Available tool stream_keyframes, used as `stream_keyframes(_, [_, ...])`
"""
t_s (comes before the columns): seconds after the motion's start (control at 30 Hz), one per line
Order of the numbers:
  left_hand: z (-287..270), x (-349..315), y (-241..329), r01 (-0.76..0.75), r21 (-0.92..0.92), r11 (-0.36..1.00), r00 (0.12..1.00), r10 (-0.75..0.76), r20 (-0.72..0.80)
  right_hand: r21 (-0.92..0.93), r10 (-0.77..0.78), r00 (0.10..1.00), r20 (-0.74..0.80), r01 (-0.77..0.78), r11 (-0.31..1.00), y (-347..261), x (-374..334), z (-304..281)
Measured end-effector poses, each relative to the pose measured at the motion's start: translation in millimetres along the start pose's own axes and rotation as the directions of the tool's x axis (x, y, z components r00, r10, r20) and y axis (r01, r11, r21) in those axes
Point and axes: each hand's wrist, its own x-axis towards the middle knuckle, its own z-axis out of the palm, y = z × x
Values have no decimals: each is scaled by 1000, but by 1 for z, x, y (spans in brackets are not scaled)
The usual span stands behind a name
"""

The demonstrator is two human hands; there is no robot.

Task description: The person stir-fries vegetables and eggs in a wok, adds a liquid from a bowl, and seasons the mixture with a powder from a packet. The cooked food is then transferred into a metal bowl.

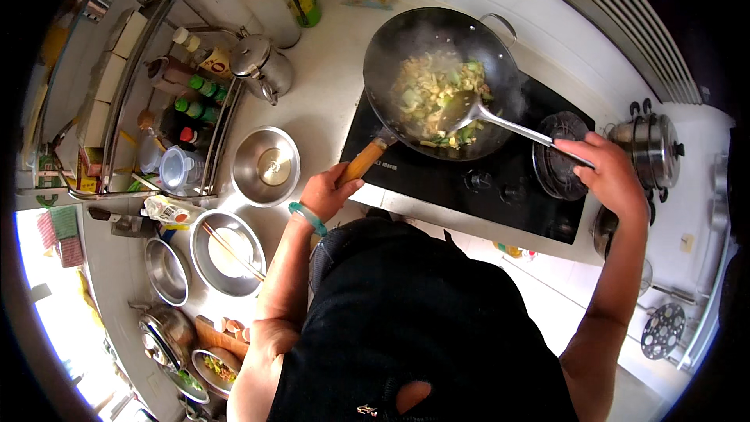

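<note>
A black wok (391, 51) sits on the black glass stove (500, 187), holding chopped green and pale vegetables (433, 94). My left hand (324, 191), with a green bangle on the wrist, grips the wok's wooden handle (362, 162). My right hand (605, 172) holds the long metal handle of a spatula (500, 119), whose blade rests in the food at the wok's middle right.
Left of the stove on the white counter stand a steel bowl (266, 166), a bowl with chopsticks (228, 254), a steel pot (264, 66) and a rack of bottles (187, 101). A steel steamer pot (652, 148) stands at the right. A second burner (558, 158) lies beside the wok.
</note>
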Motion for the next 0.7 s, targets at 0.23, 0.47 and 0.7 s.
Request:
stream_keyframes(0.23, [-1,-1,1,11,-8,1000,1000,-11,24,53,258,960,106,-265,963,1,-32,-22])
stream_keyframes(0.47, [-4,-1,6,18,58,998,999,-20,26,-19,27,989,-143,-30,999,9,17,69])
stream_keyframes(0.7, [-4,-4,3,30,14,999,999,-30,11,513,303,953,-2,-259,818,51,14,38])
